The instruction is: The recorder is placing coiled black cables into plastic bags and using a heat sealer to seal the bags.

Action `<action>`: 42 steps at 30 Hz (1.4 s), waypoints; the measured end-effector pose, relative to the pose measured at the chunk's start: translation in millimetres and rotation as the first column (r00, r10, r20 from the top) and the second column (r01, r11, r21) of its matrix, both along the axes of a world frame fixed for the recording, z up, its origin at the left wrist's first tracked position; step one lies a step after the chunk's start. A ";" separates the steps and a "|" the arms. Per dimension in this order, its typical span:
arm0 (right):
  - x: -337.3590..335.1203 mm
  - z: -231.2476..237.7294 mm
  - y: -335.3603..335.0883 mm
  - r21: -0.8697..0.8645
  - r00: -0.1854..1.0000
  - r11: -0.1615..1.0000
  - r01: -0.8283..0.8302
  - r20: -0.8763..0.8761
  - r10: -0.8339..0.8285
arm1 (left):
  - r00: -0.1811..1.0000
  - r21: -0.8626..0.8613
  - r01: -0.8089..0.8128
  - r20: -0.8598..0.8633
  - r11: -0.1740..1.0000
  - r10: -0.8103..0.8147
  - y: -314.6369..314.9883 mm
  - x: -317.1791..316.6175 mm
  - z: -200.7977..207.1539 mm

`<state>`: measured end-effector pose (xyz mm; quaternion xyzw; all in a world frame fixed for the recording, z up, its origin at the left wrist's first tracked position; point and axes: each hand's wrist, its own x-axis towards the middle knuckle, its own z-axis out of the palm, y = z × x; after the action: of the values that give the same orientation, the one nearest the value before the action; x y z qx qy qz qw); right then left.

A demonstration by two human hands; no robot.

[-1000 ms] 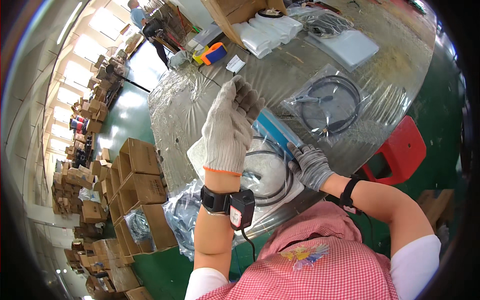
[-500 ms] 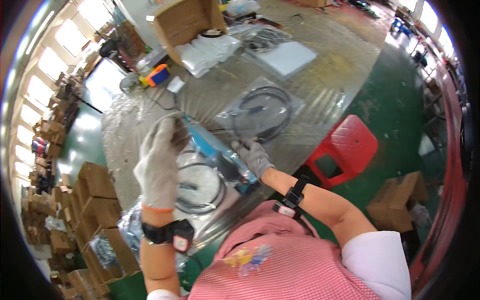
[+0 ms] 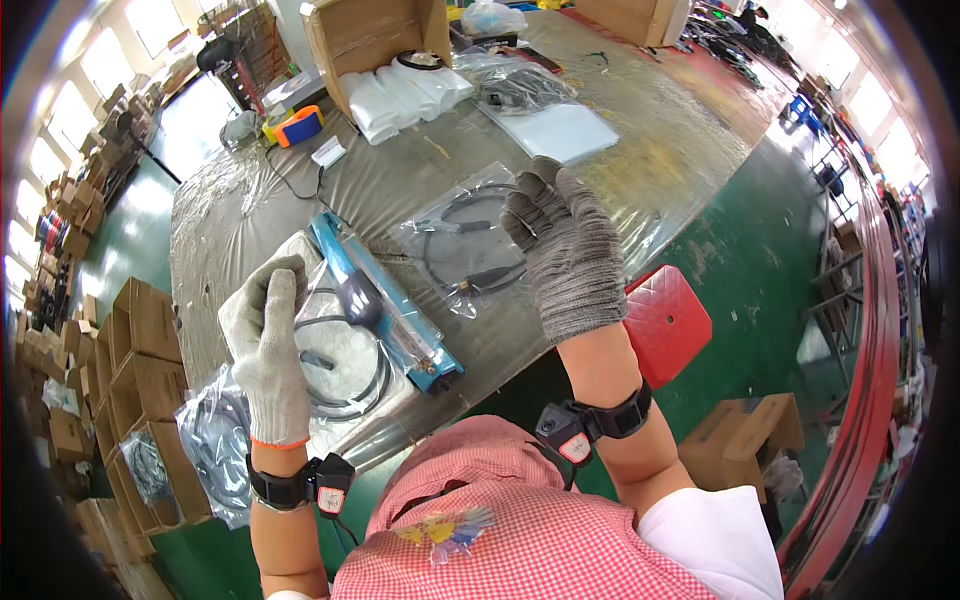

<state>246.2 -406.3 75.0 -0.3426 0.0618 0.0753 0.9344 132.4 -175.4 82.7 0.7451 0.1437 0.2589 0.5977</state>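
Observation:
My left hand [image 3: 265,340], in a whitish glove, is closed with bent fingers at the edge of a clear plastic bag [image 3: 335,385] that holds a coiled black cable. Right beside that bag lies a long blue bag sealer [image 3: 385,300] with a dark rounded knob, slanting across the table. My right hand [image 3: 572,250], in a grey knit glove, is raised with its fingers loosely bent and apart; nothing shows in it. It overlaps the right edge of a second clear bag [image 3: 455,235], also with a coiled black cable inside, flat on the table.
An open cardboard box [image 3: 375,40] with white plastic bags [image 3: 405,95] stands at the back. A white stack [image 3: 560,130] and a blue-orange tape roll [image 3: 298,126] lie nearby. A red stool [image 3: 668,325] is at right; cartons [image 3: 140,350] are piled at left.
My right hand has lifted away from the sealer's near end, up and to the right. My left hand has drawn back left from the sealer's far end. The view has shifted too.

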 end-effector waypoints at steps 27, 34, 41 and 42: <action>-110.4 -159.3 -14.7 -0.727 0.885 0.514 -0.455 -0.308 0.348 | 0.570 0.618 0.378 -0.742 0.689 0.353 162.9 11.8 -139.8; -146.2 -163.6 12.7 -0.737 0.905 0.528 -0.421 -0.301 0.301 | 0.709 0.208 0.356 -0.695 0.911 -0.119 171.5 -68.8 -136.2; -155.9 -163.5 72.1 -0.735 0.859 0.453 -0.505 -0.374 0.350 | 0.797 0.004 -0.241 -0.569 0.970 0.201 225.1 -235.5 -78.1; -157.2 -162.8 80.6 -0.730 0.851 0.447 -0.517 -0.380 0.363 | 0.707 0.028 -0.428 -0.613 0.903 0.354 238.9 -252.5 -70.5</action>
<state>89.0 -325.6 -87.8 -0.7269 0.0764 0.3071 0.6095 -120.1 63.5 12.2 0.7043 0.4961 0.1192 0.4936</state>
